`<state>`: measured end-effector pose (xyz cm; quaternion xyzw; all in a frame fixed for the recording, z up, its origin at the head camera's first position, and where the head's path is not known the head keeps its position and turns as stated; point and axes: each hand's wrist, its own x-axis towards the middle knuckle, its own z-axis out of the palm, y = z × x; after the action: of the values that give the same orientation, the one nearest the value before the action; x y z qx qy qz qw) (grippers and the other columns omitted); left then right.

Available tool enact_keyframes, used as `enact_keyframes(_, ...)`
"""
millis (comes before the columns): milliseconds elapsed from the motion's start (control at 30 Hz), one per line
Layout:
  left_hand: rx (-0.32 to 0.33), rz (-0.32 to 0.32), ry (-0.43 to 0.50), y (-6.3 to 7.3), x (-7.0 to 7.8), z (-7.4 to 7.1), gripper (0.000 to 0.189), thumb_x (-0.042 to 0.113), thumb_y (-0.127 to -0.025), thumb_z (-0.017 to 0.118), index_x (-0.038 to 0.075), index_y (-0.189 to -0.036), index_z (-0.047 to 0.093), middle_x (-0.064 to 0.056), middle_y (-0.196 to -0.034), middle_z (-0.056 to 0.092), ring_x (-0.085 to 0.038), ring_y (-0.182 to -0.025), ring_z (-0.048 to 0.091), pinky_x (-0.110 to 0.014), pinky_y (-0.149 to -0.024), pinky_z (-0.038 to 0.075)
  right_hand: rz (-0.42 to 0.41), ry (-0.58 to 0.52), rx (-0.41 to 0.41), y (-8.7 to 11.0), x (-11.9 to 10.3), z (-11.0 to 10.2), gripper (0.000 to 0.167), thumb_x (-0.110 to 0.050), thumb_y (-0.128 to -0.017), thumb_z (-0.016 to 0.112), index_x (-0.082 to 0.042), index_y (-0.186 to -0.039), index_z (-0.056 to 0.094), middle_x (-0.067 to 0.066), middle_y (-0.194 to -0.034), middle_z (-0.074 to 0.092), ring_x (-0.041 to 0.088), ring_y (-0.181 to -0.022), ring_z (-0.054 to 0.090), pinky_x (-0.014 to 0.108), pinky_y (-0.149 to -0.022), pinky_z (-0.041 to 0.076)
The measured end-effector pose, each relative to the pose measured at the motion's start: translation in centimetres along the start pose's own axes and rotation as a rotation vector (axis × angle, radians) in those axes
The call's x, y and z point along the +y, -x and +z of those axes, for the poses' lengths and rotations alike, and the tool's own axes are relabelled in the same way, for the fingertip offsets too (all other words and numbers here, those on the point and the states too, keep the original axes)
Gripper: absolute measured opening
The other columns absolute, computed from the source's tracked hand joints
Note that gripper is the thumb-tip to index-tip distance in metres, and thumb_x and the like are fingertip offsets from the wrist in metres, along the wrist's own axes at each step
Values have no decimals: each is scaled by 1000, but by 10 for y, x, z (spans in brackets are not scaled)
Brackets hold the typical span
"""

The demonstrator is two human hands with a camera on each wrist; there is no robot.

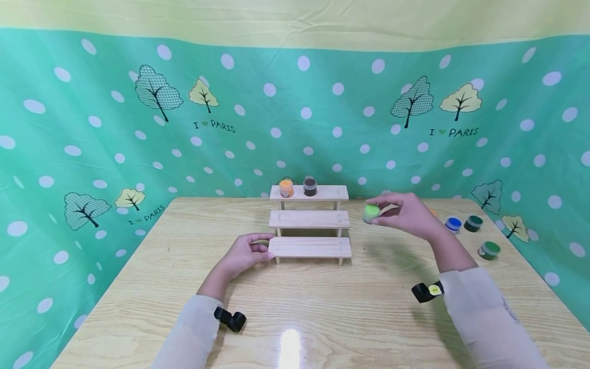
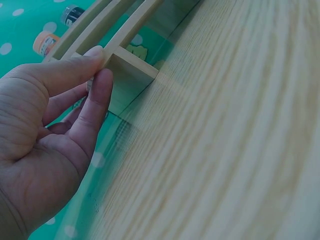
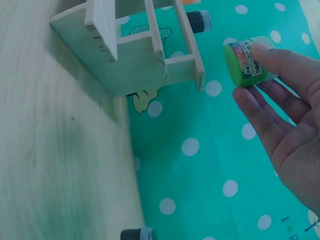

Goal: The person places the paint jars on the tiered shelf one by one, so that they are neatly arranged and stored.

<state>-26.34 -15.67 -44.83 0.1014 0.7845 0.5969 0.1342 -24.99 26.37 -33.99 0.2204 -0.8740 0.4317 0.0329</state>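
Observation:
My right hand (image 1: pixel 412 215) holds a small paint jar (image 1: pixel 371 213) with light green paint between thumb and fingers, raised beside the right side of a three-tier wooden stand (image 1: pixel 309 219). In the right wrist view, the green jar (image 3: pixel 246 62) lies tipped sideways, its printed label showing by the thumb. My left hand (image 1: pixel 244 254) pinches the left end of the stand's lowest step (image 2: pixel 131 31) between thumb and fingertip. On the top tier, an orange paint jar (image 1: pixel 286 188) stands left of a black one (image 1: pixel 310 187). Bare wood shows on the middle and bottom tiers.
Right of my right hand stand a blue jar (image 1: pixel 453 225), a dark green jar (image 1: pixel 473 223) and a green jar (image 1: pixel 489 250). An orange jar (image 1: pixel 434 212) is mostly hidden behind that wrist. A green dotted cloth (image 1: pixel 304 133) hangs behind the wooden table (image 1: pixel 322 307).

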Motion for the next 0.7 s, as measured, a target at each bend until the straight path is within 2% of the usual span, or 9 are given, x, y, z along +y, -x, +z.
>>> enact_keyframes(333, -11, 9, -5, 1, 1, 1, 59, 5, -82, 78, 2, -136, 55, -14, -94, 66, -19, -81, 64, -27, -64, 53, 36, 8, -19, -19, -13, 2, 48, -24, -81, 82, -10, -124, 67, 11, -112, 65, 28, -96, 68, 33, -78, 56)
enact_keyframes(700, -2, -13, -8, -2, 0, 1, 56, 0, -83, 76, 1, -135, 55, -11, -92, 67, -17, -80, 64, -27, -63, 52, 77, -46, -24, -43, -21, 3, 50, -20, -81, 82, -9, -127, 65, 11, -119, 62, 29, -102, 64, 33, -80, 56)
